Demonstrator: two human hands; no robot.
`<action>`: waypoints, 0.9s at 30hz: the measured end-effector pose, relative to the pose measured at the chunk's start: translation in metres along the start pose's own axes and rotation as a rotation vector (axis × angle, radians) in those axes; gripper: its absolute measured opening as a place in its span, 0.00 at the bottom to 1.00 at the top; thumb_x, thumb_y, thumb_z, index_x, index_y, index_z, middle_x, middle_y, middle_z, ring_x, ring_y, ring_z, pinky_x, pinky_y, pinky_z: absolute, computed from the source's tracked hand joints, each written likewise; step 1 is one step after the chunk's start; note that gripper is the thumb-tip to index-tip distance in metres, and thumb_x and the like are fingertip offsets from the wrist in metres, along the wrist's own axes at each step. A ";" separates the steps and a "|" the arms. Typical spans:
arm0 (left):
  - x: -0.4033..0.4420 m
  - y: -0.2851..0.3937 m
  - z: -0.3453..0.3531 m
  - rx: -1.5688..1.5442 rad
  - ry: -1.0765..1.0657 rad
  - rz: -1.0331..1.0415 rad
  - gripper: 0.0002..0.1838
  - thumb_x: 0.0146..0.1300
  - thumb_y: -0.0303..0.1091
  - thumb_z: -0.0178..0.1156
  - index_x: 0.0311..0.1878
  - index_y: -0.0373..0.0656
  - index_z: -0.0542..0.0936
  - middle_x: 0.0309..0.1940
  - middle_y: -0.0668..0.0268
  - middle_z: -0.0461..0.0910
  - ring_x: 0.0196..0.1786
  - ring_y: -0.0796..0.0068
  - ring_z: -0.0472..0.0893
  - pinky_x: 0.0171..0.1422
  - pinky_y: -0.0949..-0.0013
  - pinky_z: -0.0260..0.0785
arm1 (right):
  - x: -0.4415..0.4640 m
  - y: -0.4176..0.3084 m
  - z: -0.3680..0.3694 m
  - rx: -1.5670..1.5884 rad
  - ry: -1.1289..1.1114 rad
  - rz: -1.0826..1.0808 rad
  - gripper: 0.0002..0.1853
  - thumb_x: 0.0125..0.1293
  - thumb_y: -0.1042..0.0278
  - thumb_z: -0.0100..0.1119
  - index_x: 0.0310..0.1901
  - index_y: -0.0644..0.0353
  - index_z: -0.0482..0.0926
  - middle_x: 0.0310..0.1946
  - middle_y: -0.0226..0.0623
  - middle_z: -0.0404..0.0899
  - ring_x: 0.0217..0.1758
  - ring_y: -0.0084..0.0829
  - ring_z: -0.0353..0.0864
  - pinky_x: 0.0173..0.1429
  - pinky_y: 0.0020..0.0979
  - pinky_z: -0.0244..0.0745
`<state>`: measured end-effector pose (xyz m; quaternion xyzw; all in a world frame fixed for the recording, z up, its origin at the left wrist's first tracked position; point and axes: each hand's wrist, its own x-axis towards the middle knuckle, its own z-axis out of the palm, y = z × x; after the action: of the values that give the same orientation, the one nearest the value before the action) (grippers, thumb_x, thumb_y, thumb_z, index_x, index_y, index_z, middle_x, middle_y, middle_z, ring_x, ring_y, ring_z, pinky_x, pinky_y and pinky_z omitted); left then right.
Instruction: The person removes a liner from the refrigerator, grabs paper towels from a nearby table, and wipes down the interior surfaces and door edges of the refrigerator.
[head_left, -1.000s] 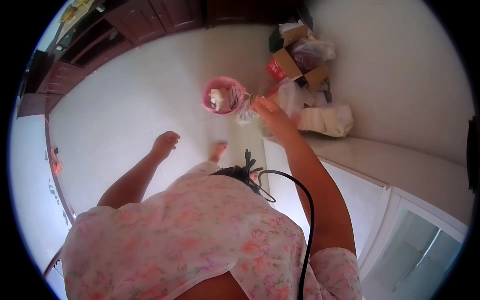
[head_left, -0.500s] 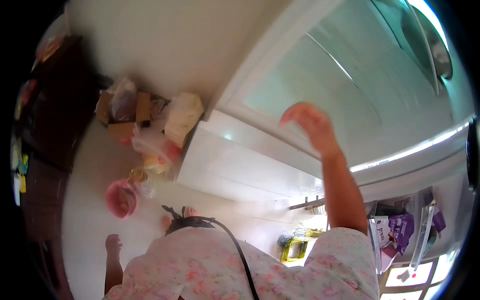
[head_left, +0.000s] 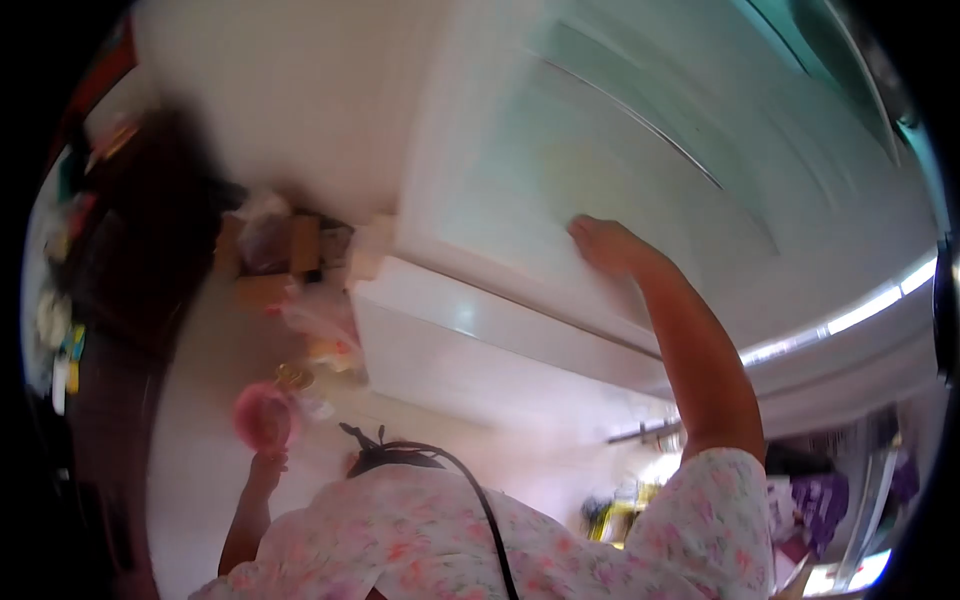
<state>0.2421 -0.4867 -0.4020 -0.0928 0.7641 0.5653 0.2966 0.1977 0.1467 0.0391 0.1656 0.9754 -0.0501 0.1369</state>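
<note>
My right hand [head_left: 605, 245] reaches out over a pale white-green surface [head_left: 480, 205], which looks like the inside of a fridge. Its fingers are drawn together and bent; whatever they may hold is too small or hidden to make out. On the other side, my left hand [head_left: 266, 472] is low, with its fingers blurred. In the picture it meets the lower edge of a pink basket or tub [head_left: 262, 418]; I cannot tell whether they touch. Below my right hand runs a white front panel [head_left: 500, 335].
Cardboard boxes [head_left: 265, 290] and plastic bags [head_left: 318, 312] lie on the floor by the wall. A dark cabinet [head_left: 130, 330] stands at the left. Purple packets [head_left: 818, 505] sit in a rack at the lower right. A black cable [head_left: 470, 480] crosses my floral top.
The view has shifted. My right hand's fingers, spread and curved before, are now drawn together lower against the pale surface. My left hand has moved up and right, toward the pink basket.
</note>
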 end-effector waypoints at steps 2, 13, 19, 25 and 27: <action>0.008 -0.030 0.003 -0.058 -0.096 0.130 0.08 0.63 0.31 0.59 0.44 0.43 0.79 0.31 0.66 0.79 0.29 0.76 0.78 0.31 0.71 0.72 | -0.009 0.011 0.006 0.022 0.051 -0.055 0.21 0.75 0.56 0.35 0.49 0.66 0.73 0.47 0.55 0.77 0.52 0.53 0.75 0.58 0.44 0.68; -0.162 -0.012 0.004 0.443 0.264 -0.273 0.11 0.62 0.38 0.54 0.42 0.48 0.83 0.41 0.61 0.83 0.46 0.60 0.81 0.52 0.62 0.72 | -0.007 0.016 0.030 0.513 0.530 -0.305 0.20 0.76 0.56 0.43 0.27 0.58 0.66 0.18 0.30 0.60 0.19 0.24 0.55 0.25 0.27 0.58; -0.181 -0.040 -0.015 0.253 0.337 -0.375 0.12 0.63 0.36 0.53 0.44 0.46 0.83 0.41 0.58 0.83 0.46 0.62 0.81 0.53 0.63 0.71 | -0.074 -0.150 0.080 2.265 -0.916 0.027 0.23 0.75 0.44 0.36 0.25 0.48 0.64 0.18 0.23 0.52 0.15 0.18 0.45 0.15 0.21 0.41; -0.189 -0.107 -0.138 0.282 0.312 -0.111 0.13 0.63 0.39 0.57 0.48 0.48 0.80 0.39 0.61 0.83 0.41 0.66 0.81 0.49 0.63 0.74 | -0.030 -0.365 0.276 1.998 -0.967 0.083 0.14 0.73 0.54 0.49 0.32 0.52 0.75 0.30 0.28 0.74 0.30 0.20 0.72 0.29 0.17 0.68; -0.184 -0.123 -0.134 0.315 0.318 -0.044 0.12 0.63 0.39 0.58 0.48 0.49 0.81 0.41 0.61 0.82 0.45 0.63 0.80 0.51 0.62 0.73 | -0.004 -0.375 0.314 1.921 -0.966 0.102 0.14 0.73 0.56 0.49 0.32 0.54 0.75 0.30 0.30 0.75 0.31 0.22 0.73 0.31 0.20 0.70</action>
<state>0.4024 -0.6874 -0.3744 -0.1502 0.8779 0.4106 0.1954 0.1542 -0.2519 -0.2410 0.2072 0.3625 -0.8497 0.3220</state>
